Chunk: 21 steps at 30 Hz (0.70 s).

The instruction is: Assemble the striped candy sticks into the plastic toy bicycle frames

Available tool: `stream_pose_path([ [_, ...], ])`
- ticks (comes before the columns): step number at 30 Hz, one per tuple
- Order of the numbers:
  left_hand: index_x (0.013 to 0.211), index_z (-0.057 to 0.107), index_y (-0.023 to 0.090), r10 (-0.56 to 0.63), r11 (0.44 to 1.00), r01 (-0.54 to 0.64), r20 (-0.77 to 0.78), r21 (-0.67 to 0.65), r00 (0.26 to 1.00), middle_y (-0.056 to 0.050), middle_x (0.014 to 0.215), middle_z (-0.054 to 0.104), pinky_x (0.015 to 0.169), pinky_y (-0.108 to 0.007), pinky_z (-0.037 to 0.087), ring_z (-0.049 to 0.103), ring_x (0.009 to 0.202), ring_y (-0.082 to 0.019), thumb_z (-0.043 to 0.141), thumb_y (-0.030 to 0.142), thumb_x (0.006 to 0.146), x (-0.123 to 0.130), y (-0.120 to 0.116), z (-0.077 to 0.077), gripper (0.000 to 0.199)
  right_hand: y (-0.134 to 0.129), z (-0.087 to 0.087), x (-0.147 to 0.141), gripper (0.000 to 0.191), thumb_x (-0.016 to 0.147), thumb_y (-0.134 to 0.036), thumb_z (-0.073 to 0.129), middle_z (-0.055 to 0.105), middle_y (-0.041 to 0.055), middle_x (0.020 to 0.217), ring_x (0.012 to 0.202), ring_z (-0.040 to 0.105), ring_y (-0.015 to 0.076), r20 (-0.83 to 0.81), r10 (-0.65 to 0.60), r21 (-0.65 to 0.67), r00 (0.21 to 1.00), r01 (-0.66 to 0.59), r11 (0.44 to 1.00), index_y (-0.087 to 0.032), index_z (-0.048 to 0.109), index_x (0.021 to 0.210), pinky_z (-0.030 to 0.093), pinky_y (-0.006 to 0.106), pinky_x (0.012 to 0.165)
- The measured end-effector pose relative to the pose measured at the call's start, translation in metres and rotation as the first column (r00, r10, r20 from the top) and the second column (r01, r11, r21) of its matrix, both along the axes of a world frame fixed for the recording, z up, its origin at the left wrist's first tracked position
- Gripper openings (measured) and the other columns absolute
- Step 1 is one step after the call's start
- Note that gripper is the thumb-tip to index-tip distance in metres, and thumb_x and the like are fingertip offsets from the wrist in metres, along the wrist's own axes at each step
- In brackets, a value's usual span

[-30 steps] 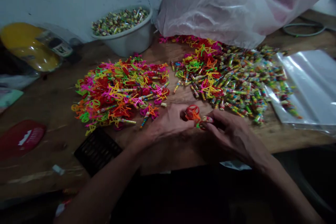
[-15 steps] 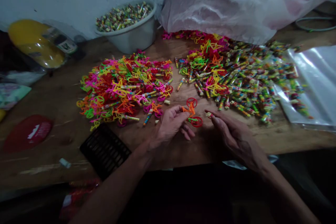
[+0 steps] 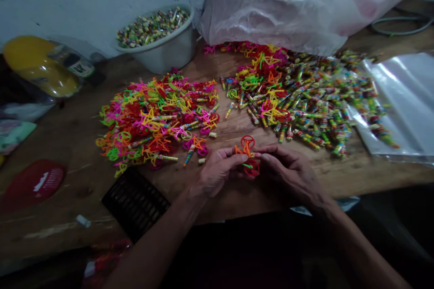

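My left hand (image 3: 217, 167) pinches a small plastic toy bicycle (image 3: 244, 148) with an orange frame, red wheels and a bit of green. My right hand (image 3: 293, 167) is closed on a small candy-filled tube (image 3: 257, 155), its pale end against the toy bicycle; whether it is seated in the frame I cannot tell. Left of my hands lies a heap of coloured toy bicycles (image 3: 159, 119), many with tubes in them. Rightward spreads a pile of loose candy tubes (image 3: 318, 104). Small pale stoppers (image 3: 212, 135) lie near my left hand.
At the back a grey tub (image 3: 166, 54) brims with tubes, beside a big translucent plastic bag (image 3: 271, 9). Clear plastic bags (image 3: 403, 99) lie at right. A black slotted basket (image 3: 135, 201), a red fan (image 3: 34, 183) and a yellow container (image 3: 40, 65) occupy the left side.
My right hand has moved left, bringing the candy tube from apart to touching the toy bicycle in my left hand. The view has shifted slightly.
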<state>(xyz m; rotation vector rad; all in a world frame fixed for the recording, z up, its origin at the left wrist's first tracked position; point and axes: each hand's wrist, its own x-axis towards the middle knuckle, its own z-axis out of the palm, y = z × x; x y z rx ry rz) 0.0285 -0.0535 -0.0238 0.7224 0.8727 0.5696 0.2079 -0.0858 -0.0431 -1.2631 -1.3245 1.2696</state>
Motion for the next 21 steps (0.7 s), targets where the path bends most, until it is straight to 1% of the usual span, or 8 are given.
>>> stream_pose_path([
  [3,0.103,0.063,0.007,-0.069,0.997,0.069,0.044,-0.015,0.997,-0.013,0.089,0.068,0.069,-0.028,0.054,0.067,0.074,-0.018,0.059,0.021,0.083,-0.004,0.001,0.001,0.025,-0.001,0.001,-0.002,0.020,0.086,-0.036,0.054,0.068,0.0034,0.090,0.080,0.064,0.0148,-0.014,0.016,0.016,1.000,-0.016,1.000,-0.019,0.063,0.093,0.053,0.026,0.071],
  [6,0.104,0.062,0.008,-0.115,0.991,0.121,0.092,-0.059,0.989,-0.014,0.094,0.068,0.072,-0.031,0.054,0.068,0.079,-0.020,0.056,0.020,0.084,-0.006,0.002,0.002,0.024,-0.004,0.001,-0.003,0.017,0.086,-0.032,0.053,0.067,0.0039,0.089,0.081,0.063,0.0148,0.015,0.010,0.075,1.000,-0.011,0.997,-0.019,0.061,0.094,0.052,0.026,0.070],
  [8,0.102,0.062,0.008,-0.130,0.985,0.143,0.123,-0.101,0.984,-0.014,0.092,0.068,0.071,-0.031,0.055,0.068,0.080,-0.022,0.055,0.020,0.085,-0.006,0.002,0.003,0.023,-0.007,-0.002,-0.003,0.014,0.087,-0.028,0.053,0.065,0.0037,0.087,0.080,0.062,0.0147,0.077,-0.014,0.139,0.997,0.003,0.990,-0.020,0.060,0.095,0.051,0.026,0.071],
  [10,0.100,0.062,0.008,-0.154,0.972,0.179,0.165,-0.150,0.974,-0.014,0.089,0.069,0.068,-0.031,0.055,0.068,0.079,-0.022,0.055,0.021,0.085,-0.005,0.002,0.004,0.021,-0.011,-0.006,-0.003,0.013,0.087,-0.023,0.053,0.064,0.0040,0.090,0.083,0.061,0.0152,0.130,-0.046,0.226,0.990,0.016,0.974,-0.020,0.061,0.097,0.050,0.028,0.076],
  [12,0.099,0.061,0.009,-0.170,0.960,0.212,0.217,-0.185,0.961,-0.014,0.089,0.069,0.066,-0.031,0.056,0.068,0.079,-0.023,0.054,0.021,0.085,-0.003,0.001,0.004,0.020,-0.015,-0.011,-0.003,0.016,0.087,-0.019,0.052,0.063,0.0045,0.095,0.089,0.061,0.0163,0.111,-0.078,0.302,0.991,0.041,0.952,-0.022,0.060,0.101,0.049,0.031,0.080],
  [15,0.101,0.060,0.009,-0.163,0.955,0.221,0.273,-0.197,0.948,-0.015,0.090,0.069,0.066,-0.031,0.056,0.069,0.080,-0.023,0.051,0.020,0.086,0.000,0.000,0.001,0.020,-0.018,-0.016,-0.002,0.020,0.086,-0.015,0.052,0.061,0.0049,0.098,0.093,0.060,0.0178,0.039,-0.084,0.364,0.996,0.064,0.929,-0.023,0.059,0.103,0.049,0.034,0.081],
  [17,0.102,0.058,0.008,-0.160,0.955,0.222,0.288,-0.199,0.944,-0.015,0.090,0.069,0.065,-0.031,0.056,0.069,0.079,-0.023,0.049,0.019,0.087,0.000,-0.001,-0.002,0.020,-0.017,-0.017,-0.002,0.022,0.085,-0.012,0.052,0.061,0.0046,0.096,0.093,0.060,0.0180,0.045,-0.065,0.416,0.997,0.040,0.909,-0.024,0.059,0.103,0.048,0.034,0.081],
  [21,0.102,0.055,0.009,-0.188,0.943,0.252,0.276,-0.218,0.943,-0.015,0.088,0.069,0.065,-0.031,0.056,0.069,0.079,-0.024,0.048,0.019,0.087,-0.003,-0.002,-0.007,0.020,-0.012,-0.016,0.001,0.027,0.082,-0.006,0.053,0.063,0.0035,0.091,0.088,0.061,0.0168,0.118,-0.001,0.497,0.993,-0.058,0.866,-0.024,0.060,0.101,0.049,0.031,0.077],
])
